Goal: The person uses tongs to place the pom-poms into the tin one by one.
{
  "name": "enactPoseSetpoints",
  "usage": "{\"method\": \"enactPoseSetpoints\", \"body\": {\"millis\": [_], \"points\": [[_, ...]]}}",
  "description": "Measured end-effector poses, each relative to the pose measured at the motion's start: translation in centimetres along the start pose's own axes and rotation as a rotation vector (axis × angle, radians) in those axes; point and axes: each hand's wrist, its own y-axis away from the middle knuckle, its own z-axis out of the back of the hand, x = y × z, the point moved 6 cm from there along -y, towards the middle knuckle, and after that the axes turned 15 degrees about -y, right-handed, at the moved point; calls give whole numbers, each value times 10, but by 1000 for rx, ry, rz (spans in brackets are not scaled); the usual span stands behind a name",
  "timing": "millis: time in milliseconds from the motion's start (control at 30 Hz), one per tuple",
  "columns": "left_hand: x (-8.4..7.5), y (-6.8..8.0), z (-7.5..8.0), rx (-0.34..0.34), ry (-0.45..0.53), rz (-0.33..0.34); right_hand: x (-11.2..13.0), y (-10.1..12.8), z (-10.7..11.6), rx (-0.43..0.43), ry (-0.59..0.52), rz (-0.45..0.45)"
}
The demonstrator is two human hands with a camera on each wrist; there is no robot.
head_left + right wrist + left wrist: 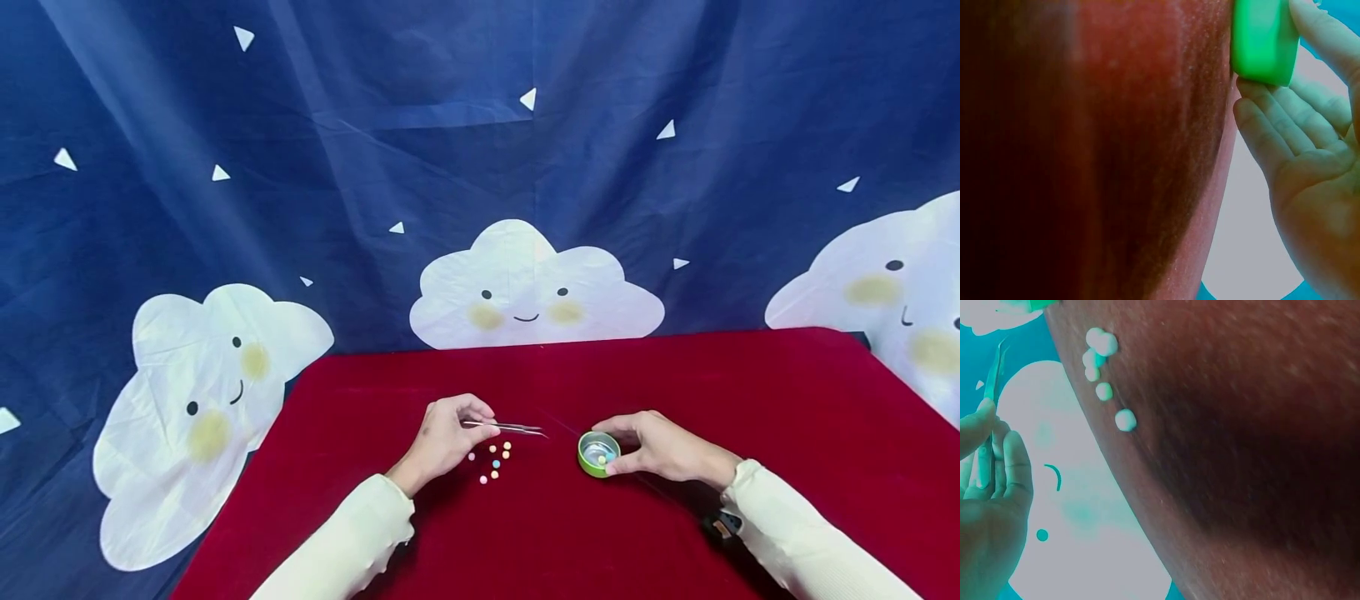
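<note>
My left hand (448, 433) pinches a pair of metal tweezers (517, 429) between thumb and fingers, their tips pointing right. In the left wrist view the tweezers (989, 419) stand out above the thumb, and nothing shows between the tips. Just below this hand several small pastel balls (495, 464), white, pink, yellowish and blue, lie scattered on the red cloth. My right hand (660, 446) holds a small round green tin (597, 472) by its side, thumb near and fingers far. Inside the tin are a few balls, one yellow and one blue among them.
A red cloth (540, 533) covers the table. Behind its far edge hangs a dark blue curtain (465, 167) printed with smiling white clouds and small triangles. A dark strap-like item (724, 525) sits under the right wrist.
</note>
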Motion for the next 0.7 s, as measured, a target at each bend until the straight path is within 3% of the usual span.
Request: {"method": "enactPoseSetpoints", "body": {"millis": [700], "points": [[30,17,31,-45,-9,103,1,1,0,-10,9,-2]]}}
